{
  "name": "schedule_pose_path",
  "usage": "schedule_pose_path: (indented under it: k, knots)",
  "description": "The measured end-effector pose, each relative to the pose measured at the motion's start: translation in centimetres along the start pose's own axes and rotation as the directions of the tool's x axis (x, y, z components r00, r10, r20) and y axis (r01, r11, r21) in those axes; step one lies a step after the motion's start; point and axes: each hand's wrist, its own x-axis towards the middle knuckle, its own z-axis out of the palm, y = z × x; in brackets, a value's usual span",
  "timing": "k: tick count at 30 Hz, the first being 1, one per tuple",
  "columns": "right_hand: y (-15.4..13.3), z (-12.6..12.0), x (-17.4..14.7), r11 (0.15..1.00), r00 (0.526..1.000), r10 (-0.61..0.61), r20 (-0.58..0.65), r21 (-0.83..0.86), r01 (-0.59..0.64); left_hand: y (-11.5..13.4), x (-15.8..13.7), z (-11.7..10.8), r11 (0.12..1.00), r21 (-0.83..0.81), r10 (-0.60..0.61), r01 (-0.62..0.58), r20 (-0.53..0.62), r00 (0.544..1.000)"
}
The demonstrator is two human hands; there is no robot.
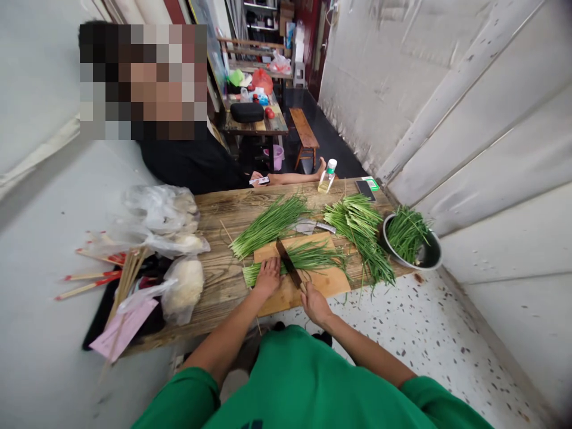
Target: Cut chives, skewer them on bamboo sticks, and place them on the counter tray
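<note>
A bundle of garlic chives lies across the wooden cutting board, its pale stem ends to the left. My left hand presses on the stems, fingers wrapped over them. In my right hand is the handle of a kitchen knife. Its dark blade crosses the chives just right of my left hand; whether it has cut through them I cannot tell. Behind the board rests a second knife, between a loose pile of chives on the left and another pile on the right.
A metal bowl with chives stands at the table's right end. An oil bottle and a dark phone-like slab sit at the far edge. Plastic bags and chopsticks crowd the left. Across the table a person holds a phone.
</note>
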Motion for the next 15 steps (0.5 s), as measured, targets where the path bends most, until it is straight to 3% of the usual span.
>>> schedule_pose_path:
  k: [3,5,6,8,10,15]
  knots:
    - [0.7,-1.0,-0.5,1.0,0.999,0.01,-0.033,0.008,-0.009,-2.0,-1.2,-1.9,0.992,-0.122,-0.036,0.022,-0.11,0.993]
    - [1.1,-1.8,-1.2,1.0,0.997,0.023,-0.073,0.021,-0.021,-3.8,-2.8,-2.7,0.943,-0.279,-0.249,0.181,-0.232,0.94]
    - [1.3,-2.2,-1.6,0.999,0.995,0.026,-0.097,0.038,-0.022,-4.6,-3.7,-2.8,0.875,-0.382,-0.403,0.298,-0.235,0.884]
    - [1.6,-3.0,-2.4,0.996,0.99,0.036,-0.133,0.084,-0.025,-5.8,-5.4,-2.5,0.674,-0.541,-0.652,0.503,-0.116,0.749]
    - [1.9,-3.8,-3.1,0.992,0.989,0.035,-0.144,0.129,-0.016,-6.2,-6.5,-1.7,0.521,-0.608,-0.746,0.599,0.017,0.666]
    - [2.2,-4.9,-4.6,0.984,0.99,0.01,-0.142,0.177,0.016,-5.1,-6.4,-1.0,0.361,-0.72,-0.771,0.592,0.127,0.624]
